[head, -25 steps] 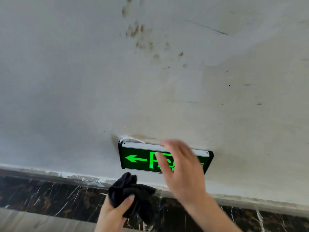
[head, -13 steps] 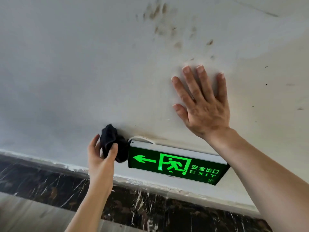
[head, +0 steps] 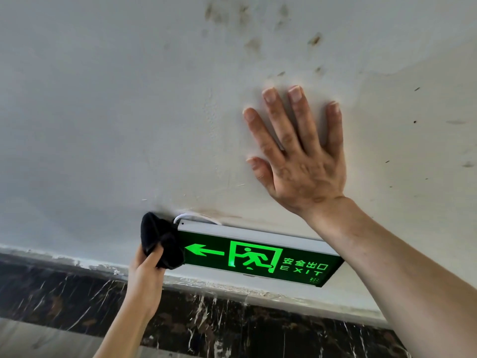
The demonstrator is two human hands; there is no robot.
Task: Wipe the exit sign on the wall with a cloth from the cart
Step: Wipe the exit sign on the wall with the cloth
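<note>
A lit green exit sign point(head: 258, 257) with a left arrow and a running figure is fixed low on the white wall point(head: 129, 112). My left hand point(head: 145, 275) grips a bunched black cloth point(head: 160, 241), which presses against the sign's left end and covers that corner. My right hand point(head: 299, 156) lies flat on the wall above the sign's right half, fingers spread, holding nothing. My right forearm crosses in front of the sign's right end.
A thin white cable point(head: 191, 217) loops out behind the sign's top left. Brown stains point(head: 258, 42) mark the wall above. A dark marble skirting band point(head: 64, 298) runs along below the wall's chipped lower edge.
My right hand has left the front of the sign and now rests flat on the wall above it. My left hand has lifted the cloth from below up to the sign's left end.
</note>
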